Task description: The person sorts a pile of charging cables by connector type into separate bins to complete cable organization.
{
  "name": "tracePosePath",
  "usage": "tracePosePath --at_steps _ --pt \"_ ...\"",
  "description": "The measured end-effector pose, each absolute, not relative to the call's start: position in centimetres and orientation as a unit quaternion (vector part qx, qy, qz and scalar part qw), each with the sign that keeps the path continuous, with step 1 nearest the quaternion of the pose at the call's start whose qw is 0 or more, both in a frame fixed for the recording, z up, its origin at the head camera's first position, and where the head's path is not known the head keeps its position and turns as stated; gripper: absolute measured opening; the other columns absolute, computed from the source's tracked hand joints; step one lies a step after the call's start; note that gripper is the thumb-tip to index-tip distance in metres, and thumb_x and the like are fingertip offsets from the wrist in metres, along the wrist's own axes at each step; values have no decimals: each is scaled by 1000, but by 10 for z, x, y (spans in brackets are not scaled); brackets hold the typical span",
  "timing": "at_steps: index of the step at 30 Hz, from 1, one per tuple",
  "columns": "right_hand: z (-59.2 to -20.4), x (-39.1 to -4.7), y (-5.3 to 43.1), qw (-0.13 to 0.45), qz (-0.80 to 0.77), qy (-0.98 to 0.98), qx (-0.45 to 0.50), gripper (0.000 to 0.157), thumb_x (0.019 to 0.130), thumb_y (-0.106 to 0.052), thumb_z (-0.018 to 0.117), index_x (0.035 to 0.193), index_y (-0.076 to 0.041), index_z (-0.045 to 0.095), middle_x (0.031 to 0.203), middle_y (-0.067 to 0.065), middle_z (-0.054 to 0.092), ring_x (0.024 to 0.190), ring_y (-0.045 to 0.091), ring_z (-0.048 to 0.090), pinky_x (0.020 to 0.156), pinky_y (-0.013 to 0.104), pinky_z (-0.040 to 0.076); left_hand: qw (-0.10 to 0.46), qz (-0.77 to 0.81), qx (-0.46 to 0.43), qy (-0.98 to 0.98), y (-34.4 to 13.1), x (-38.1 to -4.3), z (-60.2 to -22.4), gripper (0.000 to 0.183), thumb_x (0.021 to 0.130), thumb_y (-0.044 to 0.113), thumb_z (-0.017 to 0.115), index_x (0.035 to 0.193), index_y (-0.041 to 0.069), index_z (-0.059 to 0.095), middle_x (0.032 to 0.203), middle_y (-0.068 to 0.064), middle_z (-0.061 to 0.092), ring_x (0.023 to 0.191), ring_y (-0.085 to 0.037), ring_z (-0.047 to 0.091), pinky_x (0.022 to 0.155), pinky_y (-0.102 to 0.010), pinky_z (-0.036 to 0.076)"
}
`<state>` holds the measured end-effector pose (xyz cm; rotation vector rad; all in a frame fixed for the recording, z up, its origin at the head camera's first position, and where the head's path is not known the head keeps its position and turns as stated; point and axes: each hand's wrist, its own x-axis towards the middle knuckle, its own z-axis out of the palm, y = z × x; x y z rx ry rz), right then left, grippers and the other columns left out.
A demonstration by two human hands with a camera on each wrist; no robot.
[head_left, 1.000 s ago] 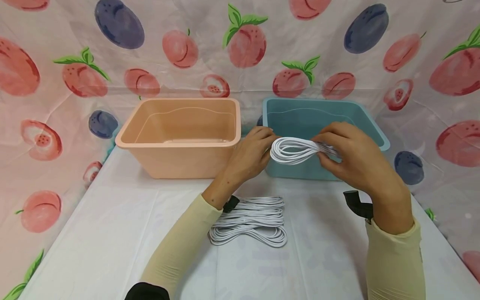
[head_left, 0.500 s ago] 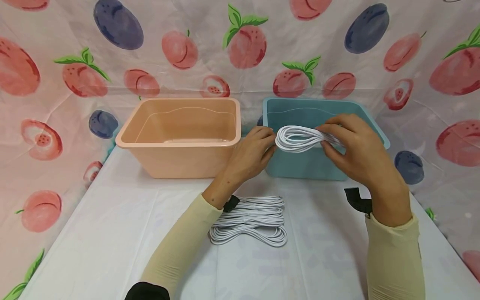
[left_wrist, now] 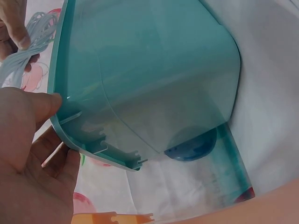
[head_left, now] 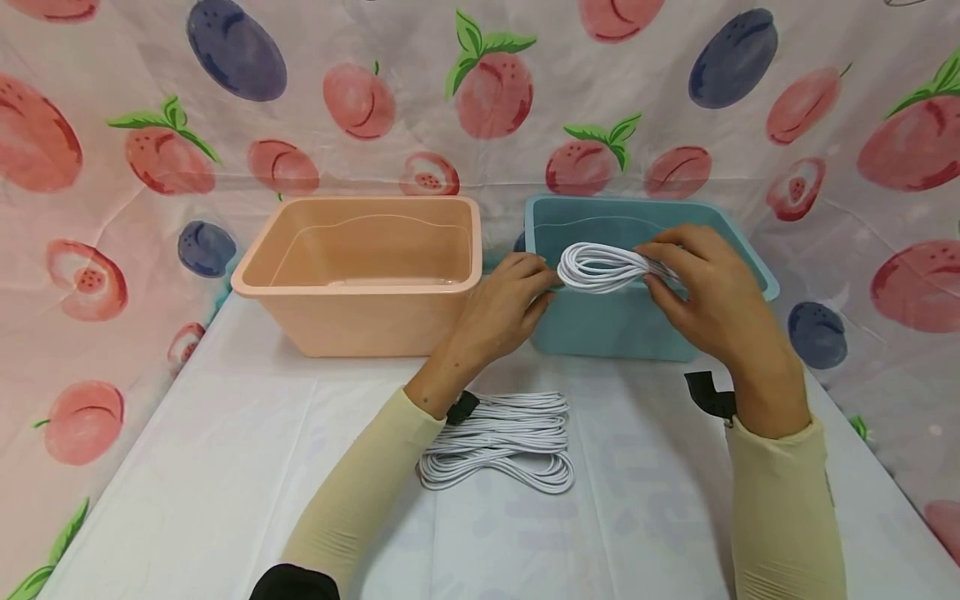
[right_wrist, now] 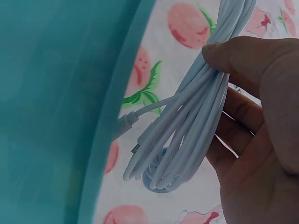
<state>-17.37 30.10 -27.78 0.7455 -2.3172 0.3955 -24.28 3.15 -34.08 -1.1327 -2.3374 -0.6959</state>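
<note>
My right hand (head_left: 716, 296) pinches a coiled white cable (head_left: 596, 268) between thumb and fingers, held level over the front rim of a teal plastic bin (head_left: 607, 329). A cable plug (right_wrist: 125, 127) pokes out near the coil's end in the right wrist view. My left hand (head_left: 504, 310) grips the bin's rim at its front left corner. In the left wrist view, the left thumb lies on one side of the rim (left_wrist: 55, 84) and the fingers on the other. More white cable bundles (head_left: 525, 442) lie on the table, partly behind the left wrist.
An orange plastic bin (head_left: 360, 321) stands left of the teal one, its right side partly behind my left hand. White cloth (head_left: 225, 467) covers the table. A fruit-patterned curtain (head_left: 420, 108) hangs close behind both bins.
My right hand has lifted the coiled cable up and slightly to the right, from in front of the teal bin to over its rim. The left hand keeps its place on the rim.
</note>
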Motion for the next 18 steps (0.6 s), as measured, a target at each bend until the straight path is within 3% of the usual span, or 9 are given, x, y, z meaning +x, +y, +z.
tracePosePath --at_steps 18 --pt "-292 -188 310 314 165 -901 249 32 88 9 78 119 3 76 114 19 68 109 39 59 94 54 49 223 -244 -422 -844 31 -243 -340 25 108 17 63 129 18 77 126 -1 69 129 -20 55 113 -29 45"
